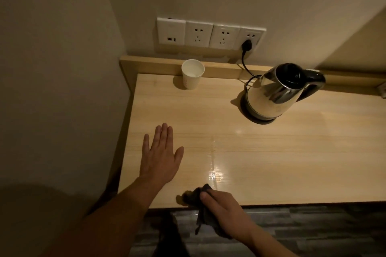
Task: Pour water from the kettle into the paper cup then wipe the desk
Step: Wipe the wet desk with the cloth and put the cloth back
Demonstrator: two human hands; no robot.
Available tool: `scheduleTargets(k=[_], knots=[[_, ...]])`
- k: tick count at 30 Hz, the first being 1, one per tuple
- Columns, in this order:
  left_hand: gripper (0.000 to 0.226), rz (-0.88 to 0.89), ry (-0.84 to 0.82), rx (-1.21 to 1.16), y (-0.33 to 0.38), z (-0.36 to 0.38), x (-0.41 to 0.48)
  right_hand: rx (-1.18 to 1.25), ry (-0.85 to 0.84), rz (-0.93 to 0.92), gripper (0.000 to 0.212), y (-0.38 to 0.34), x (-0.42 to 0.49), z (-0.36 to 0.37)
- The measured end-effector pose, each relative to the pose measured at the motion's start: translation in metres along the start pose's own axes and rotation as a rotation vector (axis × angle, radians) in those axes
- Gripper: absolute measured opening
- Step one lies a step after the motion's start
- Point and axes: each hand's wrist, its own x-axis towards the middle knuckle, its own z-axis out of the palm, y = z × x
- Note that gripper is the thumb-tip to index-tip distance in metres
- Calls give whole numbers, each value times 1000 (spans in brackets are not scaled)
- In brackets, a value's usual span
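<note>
1. Left hand [159,155] flat, fingers spread, empty, on tabletop [292,162] lower left.
2. Right hand [222,209] grips dark cloth [193,195] at bottom edge.
3. Cup [192,77] upper centre; kettle [277,94] upper right.

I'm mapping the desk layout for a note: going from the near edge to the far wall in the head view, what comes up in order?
Right hand gripping the dark cloth at the near edge → left hand flat on the desk → kettle → paper cup → wall sockets.
</note>
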Motion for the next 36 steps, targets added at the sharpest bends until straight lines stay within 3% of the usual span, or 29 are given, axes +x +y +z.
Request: scheduleTargets(k=[4, 6, 9, 12, 16, 18, 28, 36], knots=[[81, 5, 22, 13, 1, 0, 3, 445, 139, 191, 42, -39, 12, -57], [81, 11, 26, 17, 1, 2, 3, 523, 250, 162, 43, -58, 38, -87], [81, 18, 35, 32, -1, 5, 3, 216, 416, -26, 45, -80, 92, -123], [81, 14, 28, 38, -2, 9, 7, -87, 453, -179, 40, -81, 160, -144], [82, -5, 23, 71, -1, 12, 12, -673, 296, -96, 62, -44, 226, -135], [82, -9, 24, 90, 0, 11, 11, -830, 292, -82, 74, -26, 233, -123], [81, 25, 130, 12, -2, 14, 7, -913, 295, -121, 78, -8, 205, -103], [82, -37, 48, 87, 2, 11, 9, -943, 260, -161, 74, 21, 144, -71]])
